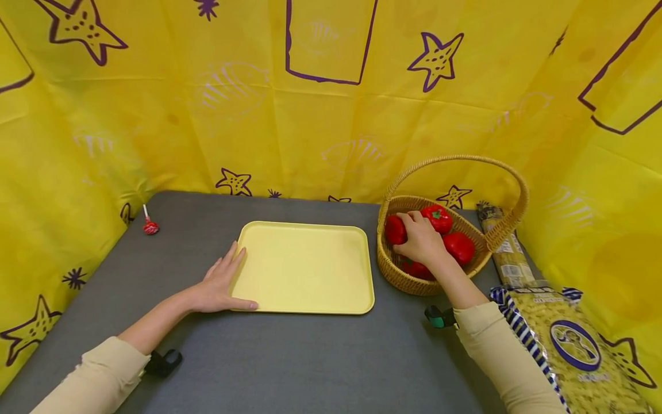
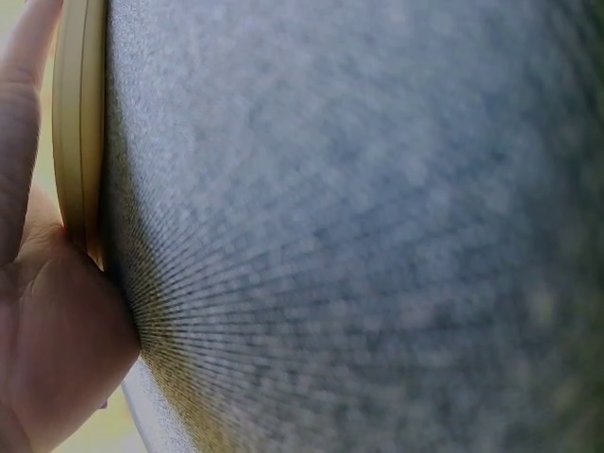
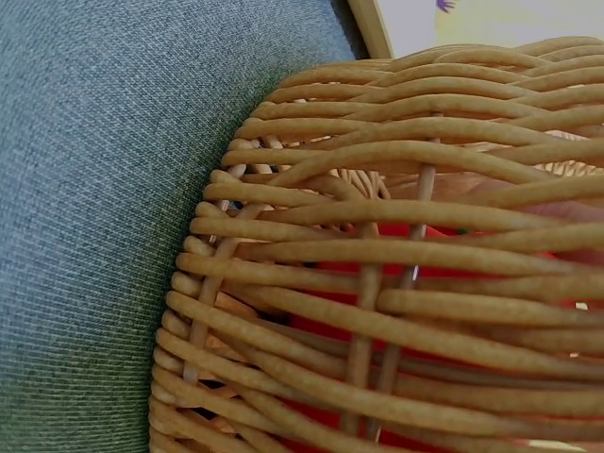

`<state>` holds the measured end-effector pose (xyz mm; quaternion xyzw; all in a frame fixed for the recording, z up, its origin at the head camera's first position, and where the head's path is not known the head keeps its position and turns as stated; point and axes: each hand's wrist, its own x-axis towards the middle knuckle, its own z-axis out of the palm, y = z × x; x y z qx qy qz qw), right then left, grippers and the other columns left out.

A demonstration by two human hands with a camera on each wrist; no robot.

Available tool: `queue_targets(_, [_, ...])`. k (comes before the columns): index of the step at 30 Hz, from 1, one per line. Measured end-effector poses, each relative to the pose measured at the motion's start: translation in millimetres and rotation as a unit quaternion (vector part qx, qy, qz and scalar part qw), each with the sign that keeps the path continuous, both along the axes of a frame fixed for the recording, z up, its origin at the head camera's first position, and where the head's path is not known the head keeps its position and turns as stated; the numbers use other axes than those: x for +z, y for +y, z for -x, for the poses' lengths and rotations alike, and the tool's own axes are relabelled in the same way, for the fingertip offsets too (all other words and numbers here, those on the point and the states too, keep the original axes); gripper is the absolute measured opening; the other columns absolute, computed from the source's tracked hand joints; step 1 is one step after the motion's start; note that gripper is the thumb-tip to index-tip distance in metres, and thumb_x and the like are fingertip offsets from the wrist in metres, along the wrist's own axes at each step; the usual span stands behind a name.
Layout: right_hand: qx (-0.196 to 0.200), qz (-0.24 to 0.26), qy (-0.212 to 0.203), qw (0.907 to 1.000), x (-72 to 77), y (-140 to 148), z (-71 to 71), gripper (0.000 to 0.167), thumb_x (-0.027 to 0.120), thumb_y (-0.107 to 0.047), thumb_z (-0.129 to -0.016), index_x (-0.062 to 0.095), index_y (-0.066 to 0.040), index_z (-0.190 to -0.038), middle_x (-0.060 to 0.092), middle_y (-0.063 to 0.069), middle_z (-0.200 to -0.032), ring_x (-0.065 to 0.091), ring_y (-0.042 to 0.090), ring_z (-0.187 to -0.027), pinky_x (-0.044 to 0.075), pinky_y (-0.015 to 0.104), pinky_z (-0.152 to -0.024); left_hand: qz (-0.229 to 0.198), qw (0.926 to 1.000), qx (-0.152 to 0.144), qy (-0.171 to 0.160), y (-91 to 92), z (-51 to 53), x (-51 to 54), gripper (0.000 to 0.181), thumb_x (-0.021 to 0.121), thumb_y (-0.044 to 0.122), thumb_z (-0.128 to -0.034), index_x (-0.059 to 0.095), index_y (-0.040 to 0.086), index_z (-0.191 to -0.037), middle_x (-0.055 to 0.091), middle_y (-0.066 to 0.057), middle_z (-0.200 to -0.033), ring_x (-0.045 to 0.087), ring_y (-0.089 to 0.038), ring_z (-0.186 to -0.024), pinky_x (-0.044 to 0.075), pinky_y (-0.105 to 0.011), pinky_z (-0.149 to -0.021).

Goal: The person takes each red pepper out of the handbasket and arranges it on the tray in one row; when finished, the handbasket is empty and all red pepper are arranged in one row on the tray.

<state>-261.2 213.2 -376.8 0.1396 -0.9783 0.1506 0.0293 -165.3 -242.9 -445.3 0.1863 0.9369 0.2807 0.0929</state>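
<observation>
Head view: I log a grey table [image 1: 310,362]. On it, to the right, stands a wicker basket [image 1: 414,284], handle upright. A yellow tray [image 1: 305,267] lies flat just left of the basket. Left hand [image 1: 219,284]: digits apart and straight, touching the tray's left side, thumb at the near rim. Right hand [image 1: 421,238]: inside the basket, clamped on a red vegetable [image 1: 395,230] by the left wall. Lollipop [image 1: 150,226] lies far left.

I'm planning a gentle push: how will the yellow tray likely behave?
The yellow tray is probably stiff: its sides run straight without sagging. Lying flat on the gray tabletop, it would likely slide rather than roll or tip.
</observation>
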Motion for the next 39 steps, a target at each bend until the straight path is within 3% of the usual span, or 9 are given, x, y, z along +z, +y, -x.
queue_targets(14, [0.011, 0.058, 0.051, 0.9970, 4.3, 4.6, -6.7, 0.080, 0.080, -0.023, -0.073, 0.043, 0.001, -0.141, 0.046, 0.026, -0.133, 0.047, 0.045, -0.117, 0.039, 0.060, -0.100, 0.003, 1.0000, 0.001, -0.002, -0.9, -0.4, -0.9, 0.125, 0.078, 0.056, -0.0726, 0.004, -0.002, -0.154, -0.013, -0.026, -0.158, 0.001, -0.050, -0.142, 0.005, -0.068, -0.107])
queue_targets(39, [0.002, 0.124, 0.107, 0.9864, 27.6, 4.9, -42.4, 0.077, 0.081, -0.026, -0.075, 0.045, -0.002, -0.139, 0.047, 0.021, -0.134, 0.045, 0.039, -0.120, 0.043, 0.063, -0.093, 0.004, 1.0000, -0.001, 0.005, -0.9, 0.5, -2.0, 0.125, 0.078, 0.057, -0.0726, 0.005, -0.003, -0.154, -0.012, -0.027, -0.158, 0.003, -0.051, -0.142, 0.006, -0.068, -0.107])
